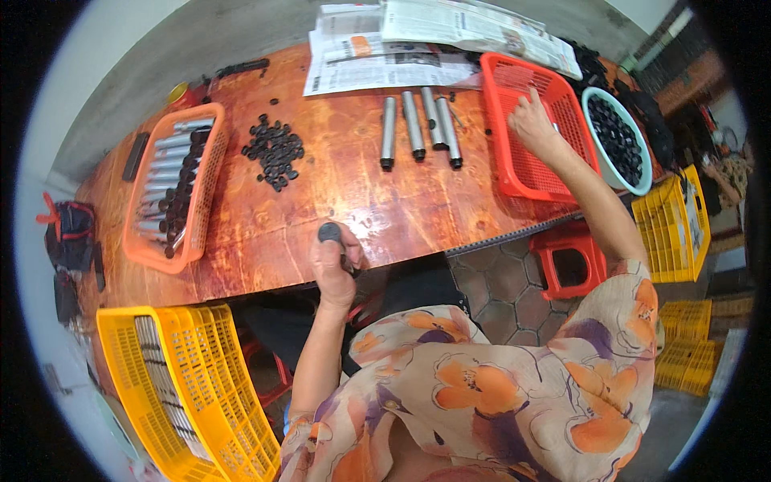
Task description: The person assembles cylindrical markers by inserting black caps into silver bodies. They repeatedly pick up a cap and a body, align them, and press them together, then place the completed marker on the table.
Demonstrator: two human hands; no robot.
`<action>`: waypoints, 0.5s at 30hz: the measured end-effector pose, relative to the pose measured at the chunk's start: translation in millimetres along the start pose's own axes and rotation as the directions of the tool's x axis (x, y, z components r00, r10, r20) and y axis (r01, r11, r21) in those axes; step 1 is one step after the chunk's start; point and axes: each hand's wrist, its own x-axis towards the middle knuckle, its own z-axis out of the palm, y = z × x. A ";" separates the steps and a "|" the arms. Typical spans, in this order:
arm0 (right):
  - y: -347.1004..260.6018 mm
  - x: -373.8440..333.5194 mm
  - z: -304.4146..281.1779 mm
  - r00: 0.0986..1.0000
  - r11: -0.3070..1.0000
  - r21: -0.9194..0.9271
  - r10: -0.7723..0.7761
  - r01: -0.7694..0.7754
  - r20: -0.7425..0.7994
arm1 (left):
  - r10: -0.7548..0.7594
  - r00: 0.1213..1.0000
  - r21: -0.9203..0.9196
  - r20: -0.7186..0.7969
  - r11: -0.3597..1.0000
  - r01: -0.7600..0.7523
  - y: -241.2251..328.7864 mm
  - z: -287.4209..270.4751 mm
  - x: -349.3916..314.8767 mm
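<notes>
My left hand (333,269) is closed over the table's near edge, around a dark cylindrical piece with a round black end (329,232). The rest of that piece is mostly hidden by my fingers. My right hand (533,125) reaches into a red plastic basket (499,153), one finger stretched out and the others partly hidden. Beside its wrist a small silver bit shows in the basket. Between my hands, farther back, several silver tubes (412,124) with black ends lie side by side. A heap of small black caps (274,153) lies left of them.
At left, an orange basket (210,181) holds several silver tubes with dark ends. A pale green bowl (642,181) of black parts stands right of the red basket. Newspapers (345,74) cover the back. Yellow crates (225,361) and a red stool (598,265) stand below table height.
</notes>
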 end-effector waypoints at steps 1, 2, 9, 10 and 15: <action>-4.6 4.8 9.3 0.984 1.000 -0.027 -0.008 0.013 0.180 | 0.002 1.000 -0.012 0.007 1.000 -0.002 -13.1 -7.9 -1.5; -11.3 12.8 16.3 0.937 0.998 -0.050 -0.012 0.031 0.350 | -0.018 1.000 -0.021 0.022 1.000 0.019 -14.0 -9.8 -2.6; 2.6 22.3 50.9 0.816 0.973 0.206 -0.037 -0.102 0.577 | 0.078 0.993 0.029 0.089 0.996 -0.081 -18.5 -14.2 -1.2; 2.0 18.5 48.5 0.832 0.956 0.229 0.028 -0.185 0.554 | 0.078 0.993 0.031 0.093 0.996 -0.081 -20.0 -13.7 -0.1; 27.0 -3.5 29.6 0.830 0.699 0.451 0.432 -0.555 0.352 | 0.024 0.991 0.097 0.130 0.995 -0.037 -22.9 -14.6 1.6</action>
